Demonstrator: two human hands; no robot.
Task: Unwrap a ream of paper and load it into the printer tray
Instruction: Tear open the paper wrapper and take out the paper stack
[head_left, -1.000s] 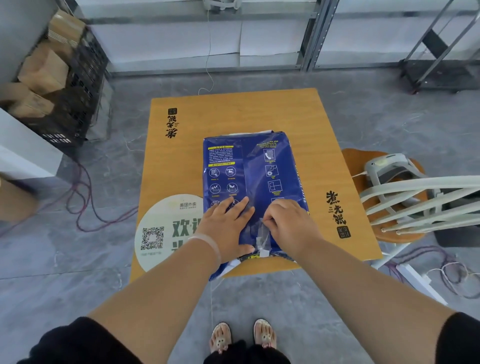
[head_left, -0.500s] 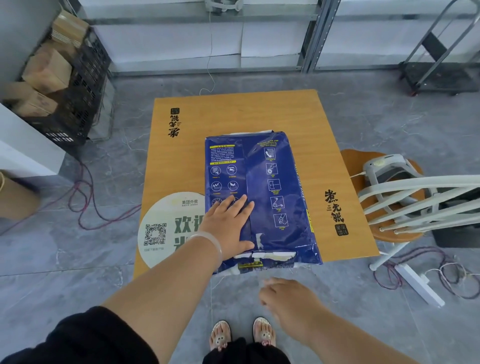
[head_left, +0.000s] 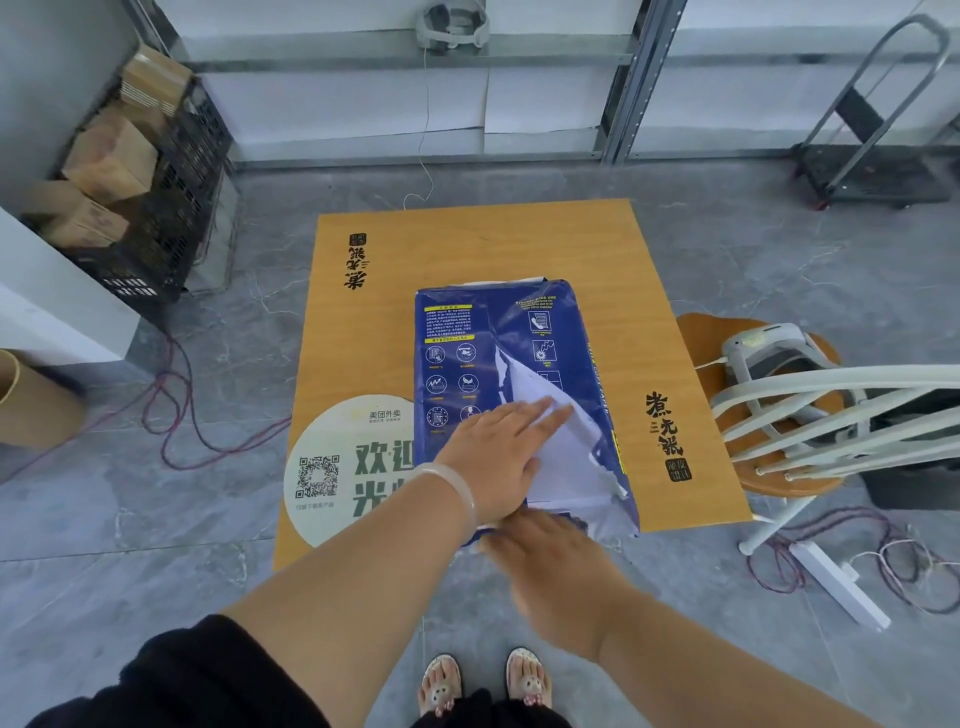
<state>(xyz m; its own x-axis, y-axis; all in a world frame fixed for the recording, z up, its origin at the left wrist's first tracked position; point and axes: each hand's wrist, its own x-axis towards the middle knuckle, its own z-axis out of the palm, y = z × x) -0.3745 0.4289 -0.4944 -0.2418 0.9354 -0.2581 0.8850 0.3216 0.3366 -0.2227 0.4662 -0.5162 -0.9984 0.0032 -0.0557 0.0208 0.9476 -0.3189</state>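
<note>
Two hands on ream (head_left: 519, 364), table's (head_left: 467, 244) near edge | left hand (head_left: 498, 457) flat, fingers spread on torn wrapper | right hand (head_left: 550, 566) at near end, grip unclear

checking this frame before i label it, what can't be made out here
Head view, the only one:
- Right hand: motion-blurred at the near end of the ream, so its grip is unclear.
- Near end of the blue wrapper: hidden behind both hands.
- Left hand covers part of the bared white paper.
- Wrapper print: too small to read.
- No printer tray in view.
</note>
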